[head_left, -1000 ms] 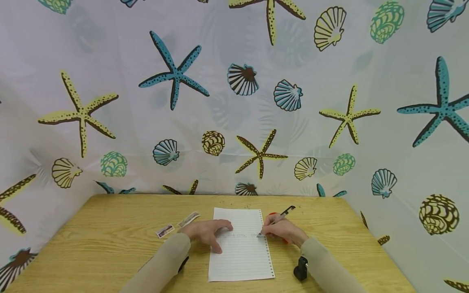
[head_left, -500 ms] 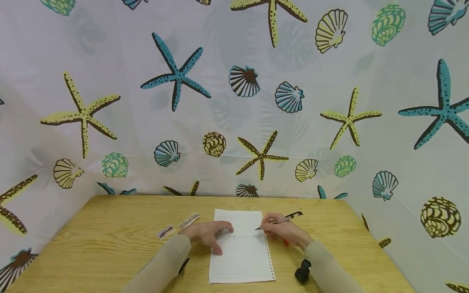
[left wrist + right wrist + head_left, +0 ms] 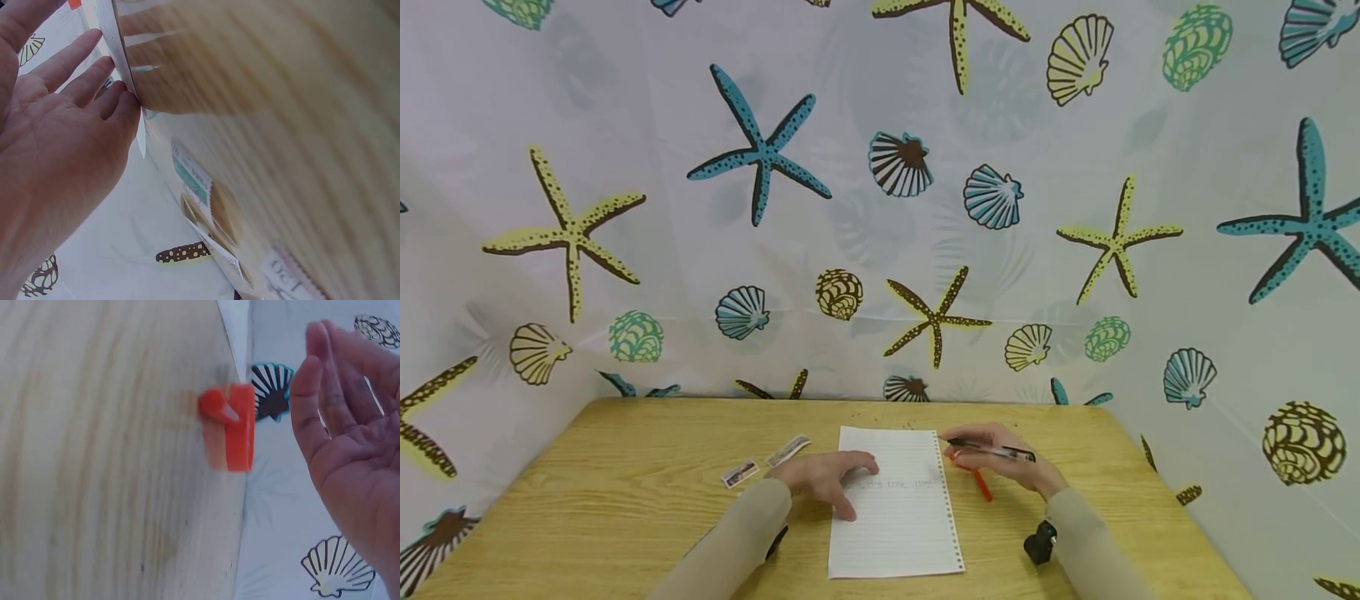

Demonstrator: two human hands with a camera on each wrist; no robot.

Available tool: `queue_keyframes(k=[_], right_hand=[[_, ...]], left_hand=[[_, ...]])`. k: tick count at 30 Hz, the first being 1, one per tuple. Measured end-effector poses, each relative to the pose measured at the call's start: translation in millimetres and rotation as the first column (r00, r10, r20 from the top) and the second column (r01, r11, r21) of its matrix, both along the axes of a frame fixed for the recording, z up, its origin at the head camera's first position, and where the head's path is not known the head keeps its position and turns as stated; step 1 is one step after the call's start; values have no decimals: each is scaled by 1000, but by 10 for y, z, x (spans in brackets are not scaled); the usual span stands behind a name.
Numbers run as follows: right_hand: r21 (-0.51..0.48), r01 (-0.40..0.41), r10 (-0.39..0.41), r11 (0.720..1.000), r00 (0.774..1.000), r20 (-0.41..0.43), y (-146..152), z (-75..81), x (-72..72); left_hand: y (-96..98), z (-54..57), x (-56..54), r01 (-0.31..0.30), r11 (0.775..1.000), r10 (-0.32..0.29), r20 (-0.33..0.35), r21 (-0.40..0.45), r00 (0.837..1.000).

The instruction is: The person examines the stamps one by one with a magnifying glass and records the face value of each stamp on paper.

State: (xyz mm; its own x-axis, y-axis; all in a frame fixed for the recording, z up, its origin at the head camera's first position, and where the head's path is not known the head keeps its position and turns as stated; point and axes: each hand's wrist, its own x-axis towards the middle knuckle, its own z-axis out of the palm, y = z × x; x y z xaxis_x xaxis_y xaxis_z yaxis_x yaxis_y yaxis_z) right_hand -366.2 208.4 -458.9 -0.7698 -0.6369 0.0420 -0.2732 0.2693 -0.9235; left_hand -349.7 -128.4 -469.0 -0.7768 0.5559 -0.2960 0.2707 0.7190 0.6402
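A sheet of lined paper [image 3: 895,533] with punched holes down its right edge lies on the table, a line of faint handwriting across it. My left hand [image 3: 823,479] rests on the paper's left edge, fingers spread; the left wrist view shows the fingertips of this hand [image 3: 69,119] against the sheet. Just past the right edge, my right hand [image 3: 1011,462] holds a pen [image 3: 1000,451] with a clear barrel and dark ends, lying nearly level. In the right wrist view the pen is hidden behind the fingers. A red-orange object [image 3: 982,485], its kind unclear, lies partly under this hand.
Left of the left hand lie two small printed slips, a nearer stamp-like one [image 3: 740,473] and a longer one [image 3: 787,450]. The wooden table [image 3: 625,500] ends at a shell-patterned cloth [image 3: 820,250] behind and at both sides. Small dark specks dot its far part.
My right hand has lifted the pen tip off the writing and moved right, off the sheet. The pen has turned flatter, and more of the red-orange object shows. The left hand stays put.
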Motion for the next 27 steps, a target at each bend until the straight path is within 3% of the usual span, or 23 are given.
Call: queue_keyframes(k=[4,8,12,27], right_hand=[[-40,-27,28,999,999,25,130,57,6],[-132,23,-3,991,988,152,222,18,-29],[-160,80,-44,984,975,218,307,-36,-52],[1,34,-34,999,988,153,623,-150,-93]], left_hand=[[-2,16,5,-2,1000,2,0,-5,1000],[0,21,23,-15,1000,15,14,14,1000],[5,17,35,-23,999,22,28,32,999],[20,22,25,-22,1000,22,23,19,999]])
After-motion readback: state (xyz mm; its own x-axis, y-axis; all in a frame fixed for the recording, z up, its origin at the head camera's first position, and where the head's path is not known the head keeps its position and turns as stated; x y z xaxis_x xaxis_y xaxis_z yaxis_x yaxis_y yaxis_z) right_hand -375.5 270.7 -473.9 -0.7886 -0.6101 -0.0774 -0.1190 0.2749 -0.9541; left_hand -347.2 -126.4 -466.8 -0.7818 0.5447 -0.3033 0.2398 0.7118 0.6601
